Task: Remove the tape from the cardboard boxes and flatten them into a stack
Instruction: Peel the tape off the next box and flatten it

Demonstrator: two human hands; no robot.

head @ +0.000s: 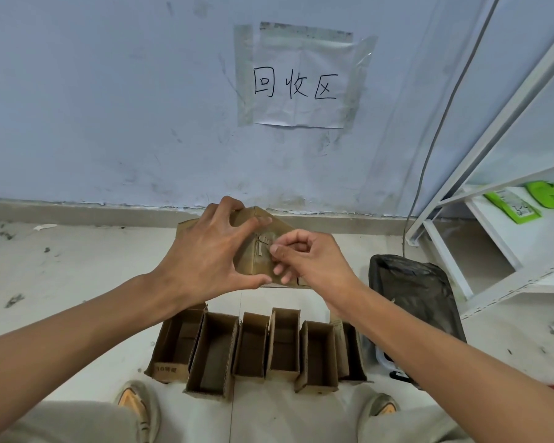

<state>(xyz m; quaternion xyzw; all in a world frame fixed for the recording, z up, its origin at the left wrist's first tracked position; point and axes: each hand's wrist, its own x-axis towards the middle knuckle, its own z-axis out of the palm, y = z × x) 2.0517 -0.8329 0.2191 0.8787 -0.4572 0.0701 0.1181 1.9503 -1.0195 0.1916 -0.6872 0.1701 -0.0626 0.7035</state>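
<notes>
Right hand: right hand (304,257) works at the middle seam of the held cardboard box (263,247), thumb and forefinger pinched together on what appears to be the tape strip (264,243); remaining fingers curl beneath. Judged purpose: lifting a tape end to peel it.
Left hand: left hand (211,251) is spread wide and clamps the same box, fingers over its top edge and thumb under the near edge. Judged purpose: bracing the box so the peel does not drag it.
Held box: raised clear of the floor (77,266), in front of the wall base, with the taped face turned to the person; it looks partly collapsed, though the exact form is hidden by the hands.
Tape: a short pale strip along the seam, ragged; whether an end is already free cannot be told.
Waiting boxes: a row of open boxes (256,346) stands on the floor between the person's shoes, touching side by side, openings upward, none flattened. Judged reason: kept within reach for the next turns.
Flat stack: none identifiable in view.
Surroundings: a black bag (413,295) lies just right of the row; a paper sign (296,81) is taped to the wall; a white shelf rack (493,199) stands at right.
Progress: early, judged; tape removal in hand.
</notes>
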